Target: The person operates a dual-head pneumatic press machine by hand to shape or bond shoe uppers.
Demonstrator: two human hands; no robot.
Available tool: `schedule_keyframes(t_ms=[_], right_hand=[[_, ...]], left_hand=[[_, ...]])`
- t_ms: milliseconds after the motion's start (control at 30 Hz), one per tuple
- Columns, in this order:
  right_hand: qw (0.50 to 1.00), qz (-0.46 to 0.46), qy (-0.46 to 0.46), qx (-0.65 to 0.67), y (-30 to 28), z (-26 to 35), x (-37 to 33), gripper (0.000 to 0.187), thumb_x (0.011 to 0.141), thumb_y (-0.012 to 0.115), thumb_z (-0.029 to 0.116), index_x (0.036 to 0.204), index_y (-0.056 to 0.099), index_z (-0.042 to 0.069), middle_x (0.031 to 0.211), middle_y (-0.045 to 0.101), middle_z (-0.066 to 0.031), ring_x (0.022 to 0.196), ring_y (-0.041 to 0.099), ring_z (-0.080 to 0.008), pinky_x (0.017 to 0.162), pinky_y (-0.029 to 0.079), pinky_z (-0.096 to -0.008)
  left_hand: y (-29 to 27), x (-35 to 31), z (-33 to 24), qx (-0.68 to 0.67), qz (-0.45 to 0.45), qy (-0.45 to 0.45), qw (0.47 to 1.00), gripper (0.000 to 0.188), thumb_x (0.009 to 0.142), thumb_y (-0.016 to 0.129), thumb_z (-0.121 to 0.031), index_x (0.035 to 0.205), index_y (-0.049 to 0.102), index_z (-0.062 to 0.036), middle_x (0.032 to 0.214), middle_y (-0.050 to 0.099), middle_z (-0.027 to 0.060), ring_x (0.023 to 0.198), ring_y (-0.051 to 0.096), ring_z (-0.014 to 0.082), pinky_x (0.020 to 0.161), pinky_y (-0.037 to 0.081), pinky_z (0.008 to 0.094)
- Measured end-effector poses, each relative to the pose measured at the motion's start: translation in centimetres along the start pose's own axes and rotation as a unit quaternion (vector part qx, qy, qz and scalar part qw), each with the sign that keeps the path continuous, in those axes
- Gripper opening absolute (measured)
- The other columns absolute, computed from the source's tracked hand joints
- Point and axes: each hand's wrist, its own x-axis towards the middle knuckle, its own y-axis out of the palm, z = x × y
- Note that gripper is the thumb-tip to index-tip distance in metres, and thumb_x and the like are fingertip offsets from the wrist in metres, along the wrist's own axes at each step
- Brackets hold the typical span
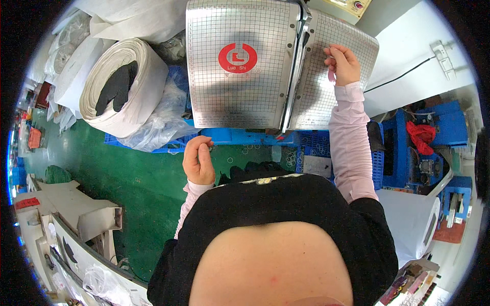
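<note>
Person's dark-clad torso (286, 224) fills the lower frame. Gridded cutter board (240, 66) lies ahead, long axis left-right; its blade arm (295, 66) runs away from the person. Right hand (343, 64) pinches a small pale strip (332, 75) on the right plate; judged not yet cut. Left hand (198, 160) curled loosely, seemingly empty, at the near edge.

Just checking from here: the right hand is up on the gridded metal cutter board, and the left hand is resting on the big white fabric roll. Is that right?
Not quite. The right hand is indeed up on the gridded metal cutter board, but the left hand is not on the big white fabric roll. The head view shows it curled in a loose fist near the body, below the board's front edge and apart from the roll.
</note>
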Motion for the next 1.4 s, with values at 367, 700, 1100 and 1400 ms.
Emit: schedule_keyframes(t_ms=[367, 700, 1100, 1400], right_hand=[[1.000, 0.006, 0.006, 0.006, 0.0, 0.2, 0.2, 0.018, 0.084, 0.059, 0.010, 0.099, 0.059, 0.001, 0.089, 0.065, -0.0110, 0.057, 0.055, -0.0098, 0.049, 0.041, -0.0190], [1.000, 0.020, -0.015, -0.011, -0.1, -0.3, 0.7, 0.020, 0.084, 0.060, 0.015, 0.099, 0.059, 0.003, 0.088, 0.066, -0.0090, 0.057, 0.055, -0.0092, 0.050, 0.040, -0.0198], [0.995, -0.007, -0.040, -0.091, 1.6, 1.4, 2.3, 0.036, 0.084, 0.060, 0.034, 0.098, 0.059, 0.001, 0.083, 0.066, -0.0083, 0.055, 0.053, -0.0079, 0.049, 0.039, -0.0199], [0.989, -0.031, -0.079, -0.125, 2.0, 3.1, 5.0, 0.043, 0.085, 0.056, 0.041, 0.104, 0.058, 0.003, 0.086, 0.066, -0.0076, 0.052, 0.050, -0.0062, 0.047, 0.036, -0.0184]], left_hand=[[0.3, 0.2, -0.3, 0.008, 0.015, -0.002, 1.000, 0.017, 0.090, 0.044, -0.006, 0.093, 0.058, 0.0025, 0.087, 0.059, 0.0097, 0.075, 0.056, 0.0158, 0.069, 0.044, 0.0263], [0.6, 0.0, -0.6, 0.009, 0.007, -0.005, 1.000, 0.016, 0.090, 0.045, -0.004, 0.091, 0.058, 0.0028, 0.087, 0.059, 0.0098, 0.075, 0.056, 0.0161, 0.069, 0.044, 0.0267], [1.0, -0.2, -0.6, 0.018, 0.014, 0.008, 1.000, 0.016, 0.090, 0.044, -0.003, 0.090, 0.058, 0.0039, 0.087, 0.059, 0.0099, 0.074, 0.056, 0.0157, 0.068, 0.045, 0.0264], [1.0, -0.4, -0.4, 0.013, 0.003, -0.002, 1.000, 0.017, 0.090, 0.044, -0.005, 0.090, 0.058, 0.0035, 0.086, 0.058, 0.0098, 0.074, 0.055, 0.0162, 0.069, 0.045, 0.0274]])
